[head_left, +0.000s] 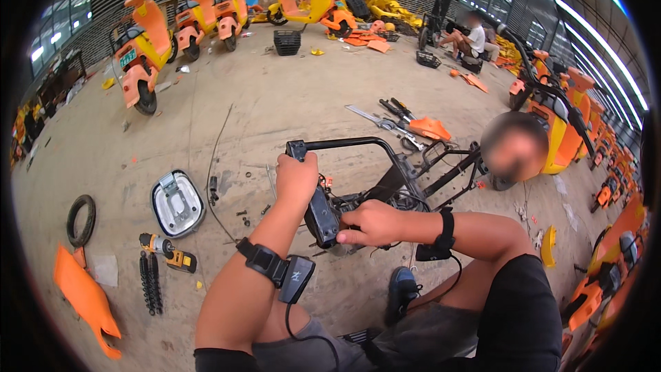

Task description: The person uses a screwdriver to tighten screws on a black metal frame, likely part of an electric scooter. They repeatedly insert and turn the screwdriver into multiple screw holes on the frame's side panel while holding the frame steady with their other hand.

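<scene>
In the head view, with the top of the picture as twelve o'clock, the person bends over a black tubular frame (344,142) near the middle. Its boxy end bar (321,215) runs from about eleven-thirty down to five-thirty between the hands. The left grip (297,176) is closed around the bar's upper end, and the frame's upper tube leaves that corner toward three o'clock before bending down toward four. The right grip (375,224) is at the bar's lower end, which lies at its nine o'clock; the fingers are curled and the thumb reaches to the bar, but whether they clasp anything is hidden.

The frame looks like metal, so it should be stiff, fairly heavy and hard to break; any grease would make it slippery. The end bar and upper tube seem the soundest holds, better than the loose cables around its middle.

From the left grip, a power drill (160,242) lies on the floor (241,131) toward eight o'clock, and long-handled tools (396,109) toward two.
</scene>
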Tool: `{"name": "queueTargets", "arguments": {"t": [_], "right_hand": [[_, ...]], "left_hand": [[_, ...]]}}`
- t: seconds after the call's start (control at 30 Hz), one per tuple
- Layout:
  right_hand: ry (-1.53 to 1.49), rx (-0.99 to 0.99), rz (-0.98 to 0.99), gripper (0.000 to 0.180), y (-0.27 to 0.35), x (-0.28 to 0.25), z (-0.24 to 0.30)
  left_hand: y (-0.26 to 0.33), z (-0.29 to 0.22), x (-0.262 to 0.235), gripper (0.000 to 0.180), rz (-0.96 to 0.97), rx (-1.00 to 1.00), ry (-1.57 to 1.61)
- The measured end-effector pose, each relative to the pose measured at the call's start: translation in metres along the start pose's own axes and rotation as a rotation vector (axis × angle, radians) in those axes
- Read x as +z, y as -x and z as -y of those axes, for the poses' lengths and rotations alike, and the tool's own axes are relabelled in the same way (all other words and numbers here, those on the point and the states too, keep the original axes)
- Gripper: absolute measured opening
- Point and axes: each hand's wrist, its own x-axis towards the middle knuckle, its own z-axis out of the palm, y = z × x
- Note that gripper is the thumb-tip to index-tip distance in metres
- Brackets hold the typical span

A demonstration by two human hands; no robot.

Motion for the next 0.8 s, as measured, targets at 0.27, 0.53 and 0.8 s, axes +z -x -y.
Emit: {"name": "queueTargets", "arguments": {"t": [0.27,0.53,0.8], "right_hand": [[0.109,0.024,-0.066,0.059,-0.001,0.001,0.008],[0.176,-0.006,-0.143,0.058,0.002,0.005,0.01],[0.245,0.02,-0.232,0.058,0.005,0.008,0.014]], "left_hand": [[0.012,-0.015,-0.001,0.077,-0.027,0.043,-0.185],[0.034,-0.02,-0.013,0.077,0.054,0.058,-0.129],[0.048,-0.01,-0.044,0.056,0.031,0.215,0.08]]}}
